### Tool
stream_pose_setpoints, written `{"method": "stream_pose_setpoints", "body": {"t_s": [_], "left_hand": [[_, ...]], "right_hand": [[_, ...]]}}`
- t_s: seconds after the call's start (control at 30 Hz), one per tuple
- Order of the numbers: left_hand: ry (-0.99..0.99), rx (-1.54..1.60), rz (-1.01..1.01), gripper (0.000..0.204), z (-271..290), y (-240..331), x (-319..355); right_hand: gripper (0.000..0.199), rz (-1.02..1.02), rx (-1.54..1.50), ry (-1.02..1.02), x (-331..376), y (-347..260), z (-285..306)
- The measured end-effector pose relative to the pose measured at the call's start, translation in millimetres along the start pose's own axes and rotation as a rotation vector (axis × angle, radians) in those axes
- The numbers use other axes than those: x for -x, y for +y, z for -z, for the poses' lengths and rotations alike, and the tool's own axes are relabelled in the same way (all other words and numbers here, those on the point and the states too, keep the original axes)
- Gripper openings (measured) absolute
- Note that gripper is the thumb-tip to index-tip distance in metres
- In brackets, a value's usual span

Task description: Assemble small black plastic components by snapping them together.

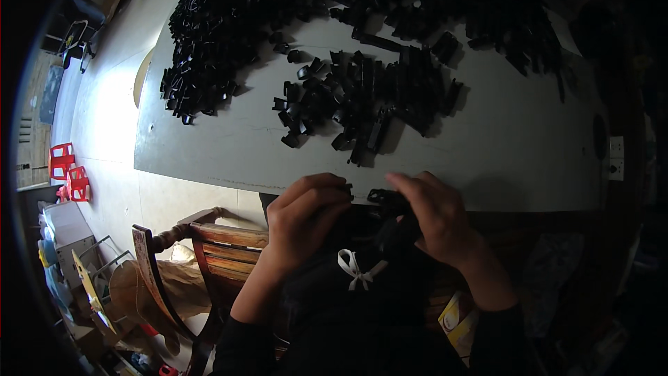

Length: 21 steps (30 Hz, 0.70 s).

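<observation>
At the near edge of the white table (pixel 229 146), my left hand (pixel 303 212) is closed, with a small black plastic piece (pixel 350 191) showing at its fingertips. A short gap to the right, my right hand (pixel 442 216) holds a longer black plastic part (pixel 385 197); its lower end is lost against my dark clothes. The two pieces are apart. Beyond my hands lies a loose group of black plastic parts (pixel 376 83), short curved clips on its left and longer bars on its right.
A large heap of black parts (pixel 209 49) curves along the table's far side. A wooden chair (pixel 226 251) stands at lower left, beside a brown bag (pixel 163 285). Red stools (pixel 62 160) are on the floor at far left. A wall socket (pixel 616 157) is at right.
</observation>
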<state>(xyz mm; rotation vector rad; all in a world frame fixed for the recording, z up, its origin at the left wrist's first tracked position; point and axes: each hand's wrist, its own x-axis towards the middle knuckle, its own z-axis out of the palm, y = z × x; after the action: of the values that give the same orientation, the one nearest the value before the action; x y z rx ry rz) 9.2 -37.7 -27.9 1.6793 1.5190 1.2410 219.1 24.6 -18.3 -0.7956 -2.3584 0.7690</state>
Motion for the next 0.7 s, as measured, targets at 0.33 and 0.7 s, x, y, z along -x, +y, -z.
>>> {"method": "stream_pose_setpoints", "body": {"t_s": [0.33,0.7], "left_hand": [[-0.064,-0.009,-0.119,0.014,5,14,2],[-0.159,0.027,-0.174,0.011,11,10,6]], "right_hand": [[0.03,0.065,0.037,-0.036,-2,-9,4],[0.029,0.053,0.043,-0.153,3,-16,10]]}}
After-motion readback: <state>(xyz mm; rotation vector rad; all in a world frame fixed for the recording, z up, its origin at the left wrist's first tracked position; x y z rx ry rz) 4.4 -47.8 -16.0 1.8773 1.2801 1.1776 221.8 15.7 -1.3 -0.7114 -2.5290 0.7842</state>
